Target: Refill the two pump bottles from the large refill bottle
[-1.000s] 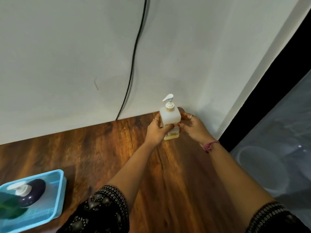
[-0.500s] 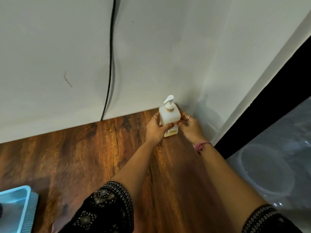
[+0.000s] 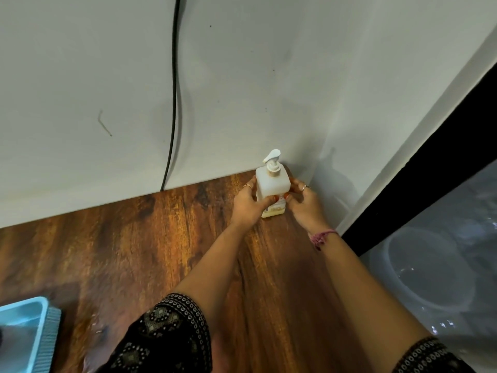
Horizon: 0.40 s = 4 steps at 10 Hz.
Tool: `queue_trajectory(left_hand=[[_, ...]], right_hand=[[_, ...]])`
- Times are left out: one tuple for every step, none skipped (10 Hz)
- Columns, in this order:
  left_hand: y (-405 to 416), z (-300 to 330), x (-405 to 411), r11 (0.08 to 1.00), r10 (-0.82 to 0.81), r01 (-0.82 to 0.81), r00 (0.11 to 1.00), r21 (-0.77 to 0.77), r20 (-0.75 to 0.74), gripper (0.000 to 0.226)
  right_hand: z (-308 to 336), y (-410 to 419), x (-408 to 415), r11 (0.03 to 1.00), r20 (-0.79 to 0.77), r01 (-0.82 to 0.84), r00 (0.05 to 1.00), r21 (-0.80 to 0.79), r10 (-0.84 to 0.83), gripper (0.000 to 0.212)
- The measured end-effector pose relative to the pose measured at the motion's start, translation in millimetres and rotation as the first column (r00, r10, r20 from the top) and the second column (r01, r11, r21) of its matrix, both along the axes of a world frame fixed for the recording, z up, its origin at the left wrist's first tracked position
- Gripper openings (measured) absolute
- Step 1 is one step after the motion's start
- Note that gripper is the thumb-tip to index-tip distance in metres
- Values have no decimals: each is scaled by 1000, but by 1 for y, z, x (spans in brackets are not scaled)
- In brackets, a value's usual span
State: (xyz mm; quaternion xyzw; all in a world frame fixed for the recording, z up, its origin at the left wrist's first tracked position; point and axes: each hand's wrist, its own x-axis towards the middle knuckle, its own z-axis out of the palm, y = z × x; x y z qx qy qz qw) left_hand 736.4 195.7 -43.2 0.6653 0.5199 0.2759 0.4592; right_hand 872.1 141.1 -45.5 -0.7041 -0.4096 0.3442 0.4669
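Observation:
A white square pump bottle (image 3: 272, 184) with a white pump head stands upright on the wooden table (image 3: 134, 251), close to the wall at the far right corner. A little yellowish liquid shows at its bottom. My left hand (image 3: 248, 207) grips its left side, thumb across the front. My right hand (image 3: 305, 204) holds its right side with fingers curled round it. The large refill bottle and the other pump bottle are out of view.
A light blue plastic basket (image 3: 40, 332) sits at the table's near left edge. A black cable (image 3: 173, 103) hangs down the white wall. To the right, past the table's edge, a pale round tub (image 3: 430, 267) stands on the floor.
The bottle has been lowered and set against the wall corner, both hands staying on it. The view swung right, so the blue basket and its dark bottle slid out of view.

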Motion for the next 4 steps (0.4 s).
queue_trajectory(left_hand=[[-2, 5, -1, 1000, -16, 16, 1000, 1, -20, 76], [-3, 4, -1, 1000, -26, 26, 999, -6, -45, 82], [-8, 12, -10, 999, -22, 18, 994, -42, -108, 97], [-13, 11, -23, 999, -35, 30, 990, -40, -137, 95]], right_hand=[[3, -3, -2, 1000, 7, -26, 1000, -13, 26, 41], [-2, -7, -2, 999, -18, -45, 999, -27, 45, 43], [-1, -13, -4, 999, -9, -14, 1000, -35, 14, 46], [5, -22, -10, 998, -51, 58, 997, -5, -59, 43]])
